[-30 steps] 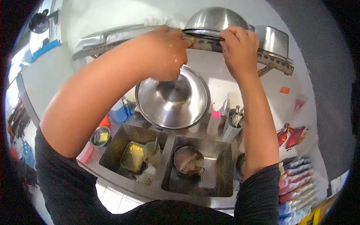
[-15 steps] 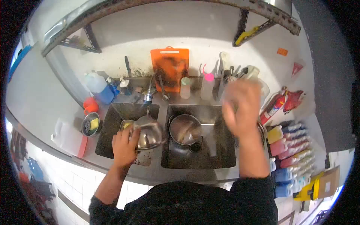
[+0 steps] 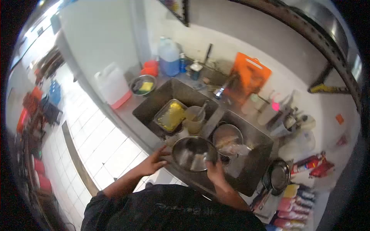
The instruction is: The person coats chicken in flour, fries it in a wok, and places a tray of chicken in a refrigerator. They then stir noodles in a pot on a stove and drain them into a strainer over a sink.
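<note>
Nearest the person, both hands are on the steel bowl (image 3: 194, 154), held over the near edge of the sink (image 3: 252, 165) where its two basins meet. Left hand (image 3: 153, 162): fingers extended, pressed against the bowl's left rim. Right hand (image 3: 214, 170): clamped on the near rim. Beyond, a pot (image 3: 227, 135) sits in the right basin, and a yellow tray (image 3: 169, 115) and cup (image 3: 194, 120) in the left. An orange cutting board (image 3: 248, 75) leans against the far wall.

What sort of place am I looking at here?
Most likely a kitchen's washing-up corner, perhaps in a small eatery: a double steel sink, an orange cutting board behind it, and a steel bowl in the right hand.
</note>
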`<state>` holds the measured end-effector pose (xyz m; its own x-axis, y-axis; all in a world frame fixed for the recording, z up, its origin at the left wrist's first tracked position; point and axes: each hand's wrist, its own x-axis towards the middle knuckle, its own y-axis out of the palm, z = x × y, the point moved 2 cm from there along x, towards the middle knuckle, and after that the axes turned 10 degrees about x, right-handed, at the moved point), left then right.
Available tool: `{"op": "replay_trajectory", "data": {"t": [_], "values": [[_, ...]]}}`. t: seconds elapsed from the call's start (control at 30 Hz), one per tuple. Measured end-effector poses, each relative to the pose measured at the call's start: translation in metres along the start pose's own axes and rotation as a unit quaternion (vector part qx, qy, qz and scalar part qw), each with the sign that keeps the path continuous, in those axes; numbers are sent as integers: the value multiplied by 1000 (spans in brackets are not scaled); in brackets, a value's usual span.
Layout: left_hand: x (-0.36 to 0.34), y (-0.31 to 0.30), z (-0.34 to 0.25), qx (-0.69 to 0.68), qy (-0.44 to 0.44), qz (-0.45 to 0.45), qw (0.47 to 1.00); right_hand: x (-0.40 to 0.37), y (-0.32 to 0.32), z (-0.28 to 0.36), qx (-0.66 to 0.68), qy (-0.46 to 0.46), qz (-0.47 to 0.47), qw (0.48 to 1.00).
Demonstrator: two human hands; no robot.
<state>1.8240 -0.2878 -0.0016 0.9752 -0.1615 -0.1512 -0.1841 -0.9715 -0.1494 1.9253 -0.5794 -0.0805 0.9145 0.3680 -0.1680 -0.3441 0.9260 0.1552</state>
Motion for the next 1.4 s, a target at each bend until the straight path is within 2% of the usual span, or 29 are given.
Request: {"op": "replay_trajectory", "data": {"t": [0.03, 0.07, 0.1, 0.13, 0.17, 0.23, 0.27, 0.3, 0.4, 0.5, 0.57, 0.63, 0.67, 0.7, 0.73, 0.77, 0.83, 0.93, 0.97, 1.03, 1.07, 1.1, 1.17, 1.2, 1.23, 1.27, 1.33, 1.37, 1.4], "values": [[-27, -29, 34, 101, -17, -38, 994, -6, 21, 32, 34, -181, -3, 983], [-66, -53, 72, 113, -47, -85, 989, -9, 41, 61, -43, -197, -10, 980], [-109, -68, 91, 193, -154, -133, 960, -8, 56, 82, -121, -215, -14, 969], [-156, -81, 140, 306, -253, -146, 906, 3, 66, 76, -207, -197, 18, 958], [-219, -89, 222, 440, -284, -133, 841, 3, 90, 77, -215, -206, 43, 954], [-346, -74, 339, 404, -471, -9, 784, 1, 146, 70, -208, -202, 56, 955], [-392, -75, 302, 223, -497, 149, 825, 12, 168, 46, -172, -221, 98, 955], [-486, -24, 356, 261, -326, -122, 900, 12, 200, 40, -173, -222, 125, 952], [-592, -7, 373, 60, -478, -111, 869, 4, 315, 22, -271, -156, 194, 930], [-649, 11, 391, -80, -514, -201, 830, 44, 381, -76, -334, -126, 240, 903], [-668, 17, 396, -170, -510, -256, 803, 72, 415, -136, -276, -101, 285, 912], [-682, 19, 414, -257, -495, -302, 773, 73, 456, -147, -503, -44, 260, 823], [-685, 17, 416, -303, -485, -319, 755, 75, 459, -166, -463, -40, 274, 842], [-688, 10, 420, -346, -478, -333, 735, 80, 462, -179, -565, -90, 288, 768], [-692, 5, 425, -391, -467, -345, 714, 81, 466, -188, -552, -7, 345, 760], [-695, -7, 432, -428, -459, -356, 692, 73, 476, -177, -569, -33, 368, 735], [-704, -32, 451, -496, -443, -379, 643, 80, 487, -191, -628, 28, 385, 675], [-740, -100, 463, -532, -434, -429, 588, 105, 561, -223, -668, 59, 405, 622], [-761, -129, 462, -399, -472, -478, 624, 117, 596, -236, -675, 61, 412, 609], [-793, -190, 433, -114, -529, -537, 647, 147, 676, -262, -684, 55, 430, 586], [-802, -233, 397, -80, -639, -461, 611, 165, 721, -275, -686, 46, 441, 576], [-808, -252, 393, -85, -640, -473, 600, 184, 772, -291, -686, 30, 456, 566], [-828, -287, 381, -55, -754, -400, 518, 233, 881, -338, -673, -35, 499, 545], [-835, -308, 368, -90, -760, -430, 479, 258, 947, -368, -647, -109, 528, 539], [-844, -319, 370, -96, -761, -435, 472, 301, 998, -428, -546, -297, 556, 552], [-851, -320, 378, -85, -755, -472, 448, 278, 1121, -375, -694, -145, 595, 379], [-856, -333, 400, -84, -740, -520, 417, 240, 1299, -372, -655, -160, 525, 519], [-855, -341, 408, -88, -721, -547, 417, 195, 1380, -333, -656, -218, 544, 475], [-856, -347, 413, -92, -702, -571, 416, 169, 1451, -328, -616, -240, 549, 512]]}}
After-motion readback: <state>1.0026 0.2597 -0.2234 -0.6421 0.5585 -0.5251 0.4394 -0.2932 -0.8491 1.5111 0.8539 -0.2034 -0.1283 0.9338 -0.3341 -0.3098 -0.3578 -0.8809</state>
